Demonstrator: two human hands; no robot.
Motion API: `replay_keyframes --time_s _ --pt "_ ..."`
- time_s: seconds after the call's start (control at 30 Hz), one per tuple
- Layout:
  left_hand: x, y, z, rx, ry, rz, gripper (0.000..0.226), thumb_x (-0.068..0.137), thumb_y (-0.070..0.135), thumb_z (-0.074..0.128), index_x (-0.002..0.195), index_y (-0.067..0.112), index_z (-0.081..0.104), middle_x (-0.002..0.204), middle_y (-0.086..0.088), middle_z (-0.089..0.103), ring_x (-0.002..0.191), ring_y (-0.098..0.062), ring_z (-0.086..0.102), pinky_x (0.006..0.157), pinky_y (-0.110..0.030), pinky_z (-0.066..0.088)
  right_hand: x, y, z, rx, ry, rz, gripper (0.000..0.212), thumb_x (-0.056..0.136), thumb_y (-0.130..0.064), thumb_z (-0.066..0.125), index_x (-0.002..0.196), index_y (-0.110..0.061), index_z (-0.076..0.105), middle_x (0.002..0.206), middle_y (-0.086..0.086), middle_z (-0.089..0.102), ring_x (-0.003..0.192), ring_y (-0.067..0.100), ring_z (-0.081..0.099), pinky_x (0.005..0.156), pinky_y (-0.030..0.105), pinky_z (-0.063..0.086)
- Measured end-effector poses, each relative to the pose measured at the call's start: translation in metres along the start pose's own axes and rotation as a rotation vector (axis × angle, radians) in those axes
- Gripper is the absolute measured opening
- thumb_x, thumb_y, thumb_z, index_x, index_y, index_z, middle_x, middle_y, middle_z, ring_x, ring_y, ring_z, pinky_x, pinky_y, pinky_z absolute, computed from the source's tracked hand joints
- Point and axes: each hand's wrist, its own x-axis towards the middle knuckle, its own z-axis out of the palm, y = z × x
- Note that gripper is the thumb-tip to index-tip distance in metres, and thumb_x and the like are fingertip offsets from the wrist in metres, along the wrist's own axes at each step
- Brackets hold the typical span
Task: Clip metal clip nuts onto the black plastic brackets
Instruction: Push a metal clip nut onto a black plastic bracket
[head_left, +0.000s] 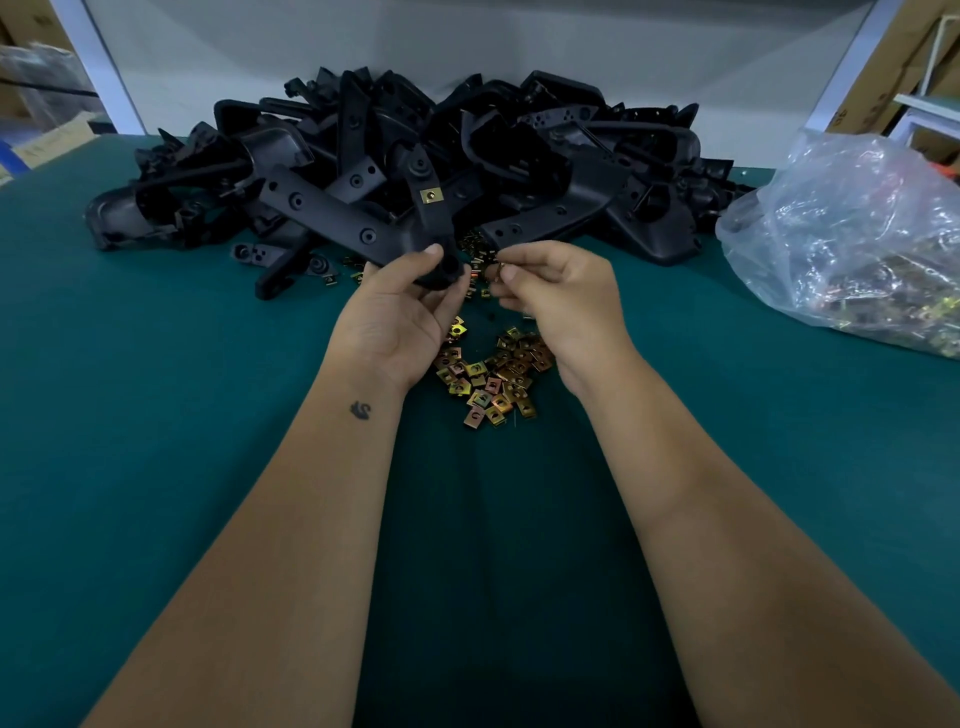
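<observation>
A teal cloth-covered table (156, 415) filled the view, with a heap of black plastic brackets (519, 150) at its far side. The left hand (400, 306) gripped one long black plastic bracket (431, 218), already carrying a brass-coloured metal clip nut (429, 195). Just right, the right hand (550, 291) pinched a small metal clip (500, 268). Loose clip nuts (493, 374) lay beneath; a clear plastic bag (852, 239) sat far right.

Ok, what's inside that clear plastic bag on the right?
The clear plastic bag shows more clip nuts, gold and dark metal, through crinkled film. Its underside and bottom contents are hidden.
</observation>
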Motion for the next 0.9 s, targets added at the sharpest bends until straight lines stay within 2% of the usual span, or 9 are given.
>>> replay_keyframes --time_s 0.1,0.23,0.43,0.6,0.8,0.9 --pt "0.0003 -0.0006 -0.0009 -0.012 -0.028 0.002 0.033 0.091 -0.007 0.057 0.119 0.008 0.049 0.101 -0.013 0.064 0.078 -0.020 0.068 0.074 -0.027 0.059 -0.0010 -0.0030 -0.0005 0.214 -0.011 0.072 0.012 0.094 0.003 0.058 0.096 -0.008 0.065 0.089 0.009 0.074 0.080 0.017 0.073 0.075 0.027 0.059" --pt "0.0006 -0.0016 -0.0005 0.003 -0.055 -0.001 0.035 0.090 -0.008 0.055 0.120 0.010 0.049 0.105 -0.012 0.064 0.080 -0.020 0.069 0.076 -0.028 0.059 -0.0006 -0.0053 -0.0007 0.305 -0.018 0.118 0.013 0.095 -0.003 0.060 0.095 -0.013 0.067 0.096 0.011 0.074 0.083 0.019 0.072 0.074 0.027 0.058" --pt "0.0005 -0.0030 -0.0009 0.025 -0.085 -0.006 0.036 0.089 -0.009 0.056 0.118 0.012 0.048 0.105 -0.011 0.063 0.079 -0.020 0.068 0.077 -0.029 0.059 0.0011 -0.0072 -0.0023 0.432 -0.008 0.168 0.013 0.093 -0.001 0.061 0.089 -0.011 0.069 0.078 0.002 0.068 0.068 0.011 0.063 0.066 0.023 0.055" --pt "0.0000 -0.0035 0.0002 0.033 -0.099 -0.010 0.034 0.090 -0.010 0.055 0.114 0.013 0.048 0.103 -0.011 0.062 0.083 -0.020 0.066 0.077 -0.029 0.059 0.0002 -0.0065 -0.0034 0.421 -0.037 0.178 0.014 0.093 -0.005 0.061 0.088 -0.015 0.069 0.072 0.000 0.070 0.063 0.011 0.064 0.060 0.022 0.053" --pt "-0.0017 -0.0046 0.0025 0.067 -0.123 -0.020 0.033 0.091 -0.009 0.053 0.115 0.013 0.049 0.105 -0.012 0.063 0.086 -0.020 0.067 0.077 -0.029 0.060 0.0017 -0.0061 -0.0010 0.422 -0.044 0.141 0.016 0.091 0.003 0.059 0.083 -0.009 0.066 0.075 0.005 0.067 0.069 0.013 0.064 0.068 0.024 0.055" --pt "-0.0020 -0.0044 0.0021 0.100 -0.148 -0.022 0.036 0.092 -0.007 0.052 0.121 0.014 0.048 0.108 -0.011 0.064 0.087 -0.020 0.068 0.079 -0.029 0.059 0.0011 -0.0056 -0.0005 0.381 -0.060 0.111 0.016 0.088 0.007 0.062 0.088 -0.008 0.065 0.078 0.005 0.067 0.071 0.013 0.064 0.070 0.024 0.055"
